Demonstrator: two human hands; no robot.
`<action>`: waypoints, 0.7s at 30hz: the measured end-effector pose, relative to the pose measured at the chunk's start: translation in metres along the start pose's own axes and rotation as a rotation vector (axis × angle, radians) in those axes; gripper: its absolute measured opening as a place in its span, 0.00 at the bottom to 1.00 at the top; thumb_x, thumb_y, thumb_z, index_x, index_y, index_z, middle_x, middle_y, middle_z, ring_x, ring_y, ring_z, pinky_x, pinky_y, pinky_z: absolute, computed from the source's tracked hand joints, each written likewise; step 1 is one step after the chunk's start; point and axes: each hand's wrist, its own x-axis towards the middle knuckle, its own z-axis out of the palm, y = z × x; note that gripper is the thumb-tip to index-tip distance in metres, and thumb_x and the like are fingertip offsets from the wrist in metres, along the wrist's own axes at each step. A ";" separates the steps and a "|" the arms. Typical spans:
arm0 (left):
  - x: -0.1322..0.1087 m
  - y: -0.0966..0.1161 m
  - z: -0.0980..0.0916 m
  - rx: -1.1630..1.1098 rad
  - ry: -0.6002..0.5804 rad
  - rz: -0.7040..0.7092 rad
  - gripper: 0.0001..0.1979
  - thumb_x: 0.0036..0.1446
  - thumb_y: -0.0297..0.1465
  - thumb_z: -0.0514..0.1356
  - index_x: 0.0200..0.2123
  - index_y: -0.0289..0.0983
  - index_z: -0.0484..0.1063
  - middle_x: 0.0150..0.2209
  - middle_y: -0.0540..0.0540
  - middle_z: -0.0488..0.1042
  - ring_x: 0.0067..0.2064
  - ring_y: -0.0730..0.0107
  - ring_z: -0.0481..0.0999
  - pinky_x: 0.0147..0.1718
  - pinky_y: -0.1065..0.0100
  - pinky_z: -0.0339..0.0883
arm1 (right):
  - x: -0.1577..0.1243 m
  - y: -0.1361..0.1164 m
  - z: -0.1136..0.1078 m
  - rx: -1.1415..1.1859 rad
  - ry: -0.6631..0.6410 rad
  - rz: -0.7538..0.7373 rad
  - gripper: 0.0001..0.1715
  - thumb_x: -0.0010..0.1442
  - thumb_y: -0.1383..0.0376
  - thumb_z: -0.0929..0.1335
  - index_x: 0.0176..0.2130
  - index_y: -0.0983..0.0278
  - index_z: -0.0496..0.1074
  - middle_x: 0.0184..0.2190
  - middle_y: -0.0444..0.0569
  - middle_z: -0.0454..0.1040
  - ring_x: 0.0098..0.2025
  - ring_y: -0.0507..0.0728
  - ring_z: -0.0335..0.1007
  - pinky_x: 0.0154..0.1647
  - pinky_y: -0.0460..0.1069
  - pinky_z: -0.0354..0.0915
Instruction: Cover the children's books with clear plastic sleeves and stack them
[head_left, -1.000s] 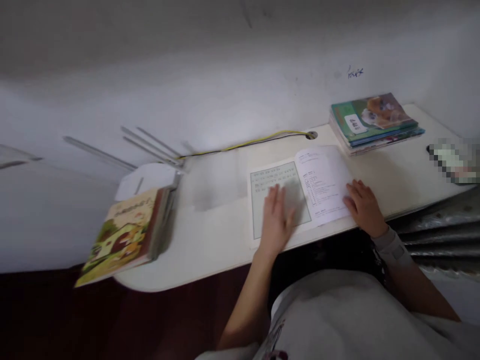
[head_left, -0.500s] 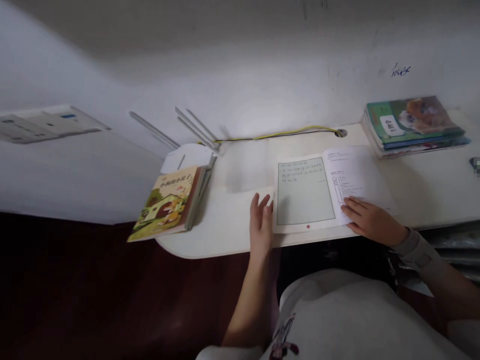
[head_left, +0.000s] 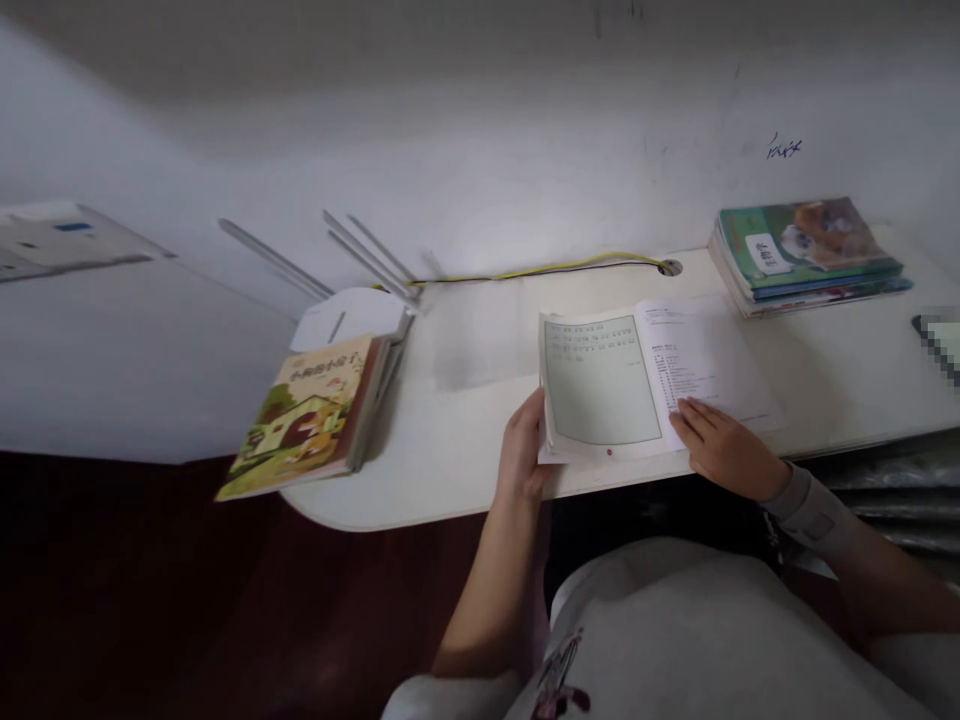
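An open book [head_left: 600, 390] lies on the white desk [head_left: 450, 440] in front of me. Its left page is pale green inside a dark border, and its right page is white with small print. My left hand [head_left: 521, 445] grips the left edge of the book, whose left side is raised and curved a little; part of the fingers is hidden by the pages. Flat on the lower part of the right page rests my right hand [head_left: 727, 447], its fingers stretched out and close together. A grey band is round the right wrist.
At the left corner, a stack of picture books [head_left: 307, 415] lies against a white router [head_left: 349, 315] with several antennas. More books [head_left: 810, 250] are piled at the back right. A yellow cable [head_left: 540, 265] runs along the wall to a desk hole [head_left: 670, 267].
My left hand has gone from open beside the book to holding its left edge, which has lifted slightly. My right hand stays on the right page. The view has shifted a little.
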 end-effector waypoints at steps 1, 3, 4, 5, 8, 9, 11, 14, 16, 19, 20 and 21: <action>0.001 0.000 -0.003 -0.048 0.001 -0.094 0.14 0.57 0.38 0.60 0.37 0.31 0.75 0.35 0.42 0.79 0.41 0.60 0.79 0.44 0.60 0.73 | 0.001 0.000 -0.001 0.002 -0.004 0.000 0.26 0.57 0.73 0.61 0.55 0.79 0.67 0.55 0.70 0.68 0.59 0.66 0.63 0.60 0.60 0.62; 0.001 -0.001 -0.010 -0.142 -0.018 -0.192 0.16 0.61 0.40 0.56 0.36 0.33 0.75 0.32 0.43 0.79 0.42 0.58 0.79 0.45 0.58 0.73 | 0.002 -0.001 -0.005 0.013 -0.017 -0.003 0.25 0.58 0.72 0.62 0.55 0.78 0.67 0.55 0.69 0.69 0.59 0.66 0.63 0.60 0.60 0.62; 0.001 -0.001 -0.013 -0.170 -0.044 -0.190 0.16 0.61 0.40 0.55 0.35 0.34 0.75 0.32 0.44 0.79 0.42 0.58 0.79 0.46 0.57 0.73 | 0.003 -0.001 -0.006 0.021 -0.026 -0.001 0.25 0.58 0.71 0.62 0.54 0.78 0.67 0.55 0.69 0.69 0.59 0.66 0.63 0.60 0.60 0.62; 0.000 -0.001 -0.014 -0.176 -0.081 -0.167 0.15 0.61 0.40 0.55 0.35 0.35 0.75 0.31 0.45 0.79 0.42 0.58 0.79 0.46 0.56 0.73 | 0.005 -0.001 -0.008 0.030 -0.034 0.004 0.25 0.59 0.70 0.62 0.54 0.77 0.67 0.55 0.69 0.69 0.59 0.66 0.63 0.59 0.60 0.62; -0.003 -0.003 -0.008 -0.093 -0.192 -0.042 0.14 0.60 0.42 0.57 0.37 0.39 0.76 0.35 0.46 0.80 0.46 0.57 0.78 0.48 0.55 0.72 | 0.007 -0.001 -0.012 0.082 -0.052 0.026 0.23 0.61 0.66 0.63 0.54 0.76 0.68 0.54 0.68 0.69 0.58 0.66 0.64 0.59 0.60 0.62; -0.004 -0.005 -0.003 -0.041 -0.224 0.022 0.16 0.59 0.44 0.56 0.39 0.40 0.76 0.39 0.46 0.80 0.48 0.56 0.77 0.49 0.55 0.71 | 0.008 0.001 -0.013 0.114 -0.056 0.037 0.24 0.62 0.64 0.64 0.54 0.75 0.67 0.54 0.68 0.69 0.58 0.66 0.64 0.59 0.61 0.62; -0.007 -0.008 0.012 0.067 -0.300 0.173 0.21 0.60 0.48 0.54 0.46 0.41 0.75 0.49 0.45 0.77 0.55 0.54 0.72 0.53 0.54 0.68 | 0.008 0.004 -0.014 0.218 -0.054 0.076 0.32 0.61 0.55 0.66 0.57 0.74 0.65 0.55 0.67 0.69 0.59 0.67 0.64 0.59 0.61 0.62; -0.014 -0.014 0.041 0.250 -0.471 0.358 0.27 0.62 0.51 0.48 0.55 0.42 0.70 0.61 0.45 0.66 0.64 0.53 0.61 0.59 0.52 0.60 | 0.006 0.013 -0.017 0.479 -0.009 0.176 0.48 0.58 0.43 0.65 0.65 0.69 0.53 0.59 0.64 0.65 0.59 0.65 0.64 0.57 0.60 0.64; -0.020 -0.017 0.061 0.420 -0.595 0.456 0.28 0.63 0.50 0.46 0.58 0.42 0.67 0.65 0.45 0.60 0.66 0.54 0.56 0.61 0.50 0.56 | 0.005 0.017 -0.020 0.679 0.064 0.243 0.55 0.57 0.39 0.62 0.69 0.66 0.41 0.63 0.63 0.59 0.60 0.64 0.64 0.55 0.58 0.66; -0.026 -0.024 0.084 0.711 -0.792 0.604 0.28 0.66 0.47 0.44 0.61 0.40 0.64 0.64 0.42 0.61 0.64 0.57 0.60 0.62 0.52 0.53 | 0.001 0.021 -0.022 0.853 0.244 0.360 0.55 0.58 0.37 0.59 0.69 0.66 0.37 0.65 0.63 0.57 0.60 0.63 0.63 0.56 0.58 0.66; -0.026 -0.028 0.089 0.805 -0.843 0.656 0.28 0.66 0.46 0.43 0.62 0.39 0.62 0.64 0.41 0.62 0.63 0.58 0.62 0.62 0.53 0.53 | -0.001 0.023 -0.022 0.879 0.320 0.428 0.52 0.59 0.38 0.58 0.68 0.66 0.40 0.64 0.62 0.58 0.60 0.63 0.63 0.56 0.58 0.66; -0.024 -0.032 0.092 0.907 -0.861 0.711 0.28 0.66 0.45 0.43 0.62 0.38 0.61 0.63 0.40 0.62 0.63 0.58 0.62 0.62 0.53 0.53 | -0.003 0.025 -0.020 0.893 0.389 0.499 0.48 0.61 0.40 0.57 0.68 0.65 0.42 0.62 0.62 0.61 0.59 0.62 0.65 0.54 0.58 0.67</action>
